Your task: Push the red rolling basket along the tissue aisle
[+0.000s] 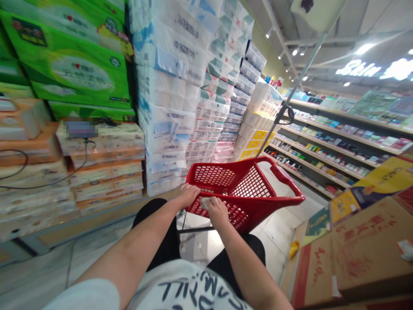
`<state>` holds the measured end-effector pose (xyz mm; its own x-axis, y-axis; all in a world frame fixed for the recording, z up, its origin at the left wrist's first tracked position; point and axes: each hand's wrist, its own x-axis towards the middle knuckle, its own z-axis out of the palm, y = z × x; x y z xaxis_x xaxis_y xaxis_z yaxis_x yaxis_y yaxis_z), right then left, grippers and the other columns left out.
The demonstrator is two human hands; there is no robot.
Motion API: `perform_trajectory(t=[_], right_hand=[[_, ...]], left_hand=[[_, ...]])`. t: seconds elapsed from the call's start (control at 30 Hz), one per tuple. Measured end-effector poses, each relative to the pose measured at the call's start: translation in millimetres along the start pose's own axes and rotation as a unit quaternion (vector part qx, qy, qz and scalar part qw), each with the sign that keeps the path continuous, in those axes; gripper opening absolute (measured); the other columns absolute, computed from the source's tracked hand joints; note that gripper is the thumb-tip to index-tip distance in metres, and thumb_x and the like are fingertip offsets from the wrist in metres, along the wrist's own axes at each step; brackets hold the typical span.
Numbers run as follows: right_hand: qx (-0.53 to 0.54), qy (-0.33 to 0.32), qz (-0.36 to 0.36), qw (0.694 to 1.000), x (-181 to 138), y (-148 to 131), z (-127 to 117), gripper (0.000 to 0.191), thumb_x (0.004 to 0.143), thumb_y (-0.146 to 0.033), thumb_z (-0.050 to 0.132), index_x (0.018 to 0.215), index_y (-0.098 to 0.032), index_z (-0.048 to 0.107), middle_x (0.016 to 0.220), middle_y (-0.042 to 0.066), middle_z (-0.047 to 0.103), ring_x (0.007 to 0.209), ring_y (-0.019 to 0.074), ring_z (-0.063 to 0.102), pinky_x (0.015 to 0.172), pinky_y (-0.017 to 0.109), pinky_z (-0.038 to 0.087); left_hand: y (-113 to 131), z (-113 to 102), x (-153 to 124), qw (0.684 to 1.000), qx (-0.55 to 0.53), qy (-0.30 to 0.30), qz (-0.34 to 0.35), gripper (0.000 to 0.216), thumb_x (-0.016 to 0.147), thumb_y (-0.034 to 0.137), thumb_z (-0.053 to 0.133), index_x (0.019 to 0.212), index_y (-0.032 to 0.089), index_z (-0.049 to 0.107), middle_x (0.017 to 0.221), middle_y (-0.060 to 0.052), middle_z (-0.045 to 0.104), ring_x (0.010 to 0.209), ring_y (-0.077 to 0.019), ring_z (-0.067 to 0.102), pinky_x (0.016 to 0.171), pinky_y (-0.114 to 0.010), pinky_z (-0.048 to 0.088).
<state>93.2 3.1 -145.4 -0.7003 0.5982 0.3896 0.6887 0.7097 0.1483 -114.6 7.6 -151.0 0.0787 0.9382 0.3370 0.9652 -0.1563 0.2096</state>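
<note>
A red plastic shopping cart [258,206] stands right in front of me, its basket walls full of lattice holes. My left hand [189,195] is closed over the near left corner of its rim. Against the near side wall, my right hand [217,210] pinches a small, pale, crumpled cloth [204,203]; its fingers partly cover it, so whether it is cloth or tissue is unclear. The cart's handle is on the far right side, away from both hands. Inside the basket I see only red lattice.
Stacked toilet-paper packs [174,86] rise behind the cart. Green tissue packs [77,73] and a phone-like device [80,128] with a cable are at left. Cardboard boxes [371,241] crowd the right. A metal pole [290,94] slants up beyond the cart, before stocked shelves [335,142].
</note>
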Motion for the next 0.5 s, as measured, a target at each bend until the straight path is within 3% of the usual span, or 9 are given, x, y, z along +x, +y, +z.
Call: perform_trajectory(t=[0.1, 0.27, 0.43, 0.5], right_hand=[[0.001, 0.006, 0.006, 1.0, 1.1, -1.7, -3.2, 0.028, 0.093, -0.022, 0.046, 0.118, -0.026, 0.059, 0.112, 0.007, 0.057, 0.095, 0.0192, 0.05, 0.075, 0.027, 0.041], [-0.002, -0.069, 0.037, 0.997, -14.0, 0.9, 7.2, 0.027, 0.09, -0.018, 0.049, 0.112, -0.027, 0.063, 0.111, 0.005, 0.058, 0.095, 0.0186, 0.052, 0.07, 0.025, 0.042], [0.01, -0.01, 0.03, 0.999, -12.1, 1.5, 1.5, 0.034, 0.091, -0.019, 0.049, 0.122, -0.027, 0.058, 0.115, 0.008, 0.056, 0.098, 0.0185, 0.051, 0.079, 0.026, 0.043], [0.013, -0.021, 0.032, 0.999, -12.9, 0.9, -2.1, 0.034, 0.09, -0.018, 0.049, 0.122, -0.026, 0.059, 0.115, 0.009, 0.056, 0.099, 0.0191, 0.051, 0.079, 0.027, 0.043]], left_hand=[[-1.1, 0.6, -0.1, 1.0, 0.0, -0.002, 0.003, 0.03, 0.095, 0.027, 0.037, 0.093, 0.023, 0.066, 0.098, -0.004, 0.069, 0.092, -0.0188, 0.058, 0.091, -0.037, 0.036], [1.1, 0.8, -2.0, 1.0, 0.005, 0.001, -0.002, 0.032, 0.096, 0.026, 0.034, 0.092, 0.022, 0.066, 0.095, -0.005, 0.069, 0.09, -0.019, 0.059, 0.089, -0.038, 0.036], [1.6, 0.5, -3.1, 1.0, 0.01, 0.001, -0.004, 0.036, 0.097, 0.027, 0.031, 0.088, 0.021, 0.065, 0.091, -0.005, 0.069, 0.087, -0.0177, 0.059, 0.087, -0.037, 0.037], [2.0, -0.6, -4.8, 1.0, 0.013, 0.0, 0.0, 0.034, 0.096, 0.027, 0.032, 0.09, 0.021, 0.065, 0.092, -0.005, 0.069, 0.088, -0.0182, 0.058, 0.088, -0.037, 0.037]])
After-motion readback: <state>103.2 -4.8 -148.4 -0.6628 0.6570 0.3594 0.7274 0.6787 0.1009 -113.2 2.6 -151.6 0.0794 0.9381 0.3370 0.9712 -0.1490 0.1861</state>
